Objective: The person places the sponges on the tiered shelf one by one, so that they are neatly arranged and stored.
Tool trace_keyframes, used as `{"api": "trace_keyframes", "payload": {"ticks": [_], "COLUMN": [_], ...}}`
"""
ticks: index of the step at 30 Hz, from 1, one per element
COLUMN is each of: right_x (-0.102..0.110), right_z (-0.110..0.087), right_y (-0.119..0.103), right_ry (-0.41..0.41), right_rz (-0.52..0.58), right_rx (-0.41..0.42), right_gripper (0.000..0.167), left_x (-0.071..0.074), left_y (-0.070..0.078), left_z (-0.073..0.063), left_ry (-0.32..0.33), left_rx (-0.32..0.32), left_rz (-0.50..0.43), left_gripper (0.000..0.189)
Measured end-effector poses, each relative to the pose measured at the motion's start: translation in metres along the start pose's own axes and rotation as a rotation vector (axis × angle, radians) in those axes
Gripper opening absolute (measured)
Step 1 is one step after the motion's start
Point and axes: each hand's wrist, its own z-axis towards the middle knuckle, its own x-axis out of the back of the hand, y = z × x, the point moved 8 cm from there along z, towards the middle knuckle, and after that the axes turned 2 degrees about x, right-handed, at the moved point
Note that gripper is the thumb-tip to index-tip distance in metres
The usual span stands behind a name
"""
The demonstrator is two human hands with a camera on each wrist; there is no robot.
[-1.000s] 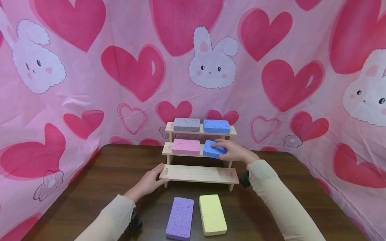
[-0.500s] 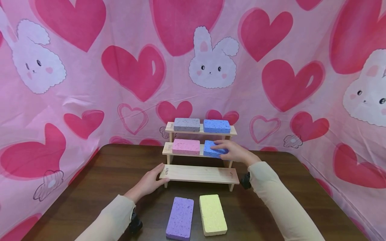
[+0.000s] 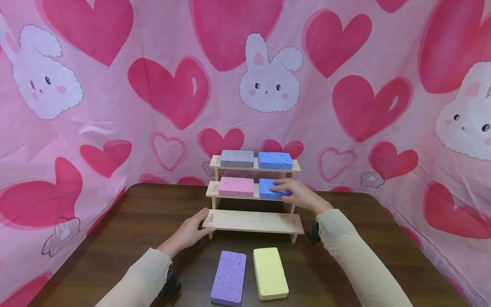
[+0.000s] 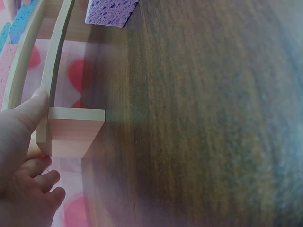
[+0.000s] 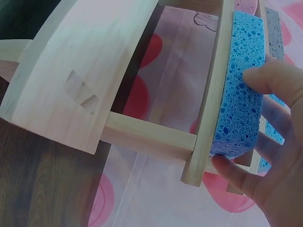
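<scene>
A three-tier wooden stand [image 3: 253, 221] stands on the brown table. My left hand [image 3: 188, 232] grips the left end of its lowest shelf; in the left wrist view the thumb [image 4: 34, 106] lies on the shelf's edge with fingers bent beneath. On the middle shelf, my right hand [image 3: 298, 195] holds a blue sponge [image 5: 242, 80] by its right part, thumb on one face and fingers at its end and far side. Left of that sponge sits a pink sponge [image 3: 236, 186]. The top shelf bears a grey sponge [image 3: 237, 158] and another blue sponge [image 3: 275, 160].
A purple sponge [image 3: 229, 277] and a yellow sponge [image 3: 270, 273] lie side by side on the table [image 3: 161, 204] in front of the stand. A pink cloth [image 3: 226, 106] with hearts and rabbits hangs behind and at both sides.
The blue sponge under my right hand has turned from slightly askew to nearly in line with the middle shelf. The left hand and other sponges have stayed put.
</scene>
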Motion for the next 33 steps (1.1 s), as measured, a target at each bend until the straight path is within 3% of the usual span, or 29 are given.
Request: {"api": "trace_keyframes", "payload": {"ticks": [23,33], "right_x": [-0.002,0.01], "right_z": [0.001,-0.009], "right_y": [0.0,-0.012], "right_ry": [0.034,0.129], "right_rz": [0.003,0.008], "right_rx": [-0.027,-0.001], "right_gripper": [0.044,0.049], "left_x": [0.0,0.0], "left_y": [0.001,0.0], "left_z": [-0.001,0.0], "left_ry": [0.004,0.004], "left_rx": [-0.004,-0.006], "left_rz": [0.006,0.005], "left_gripper": [0.071,0.071]}}
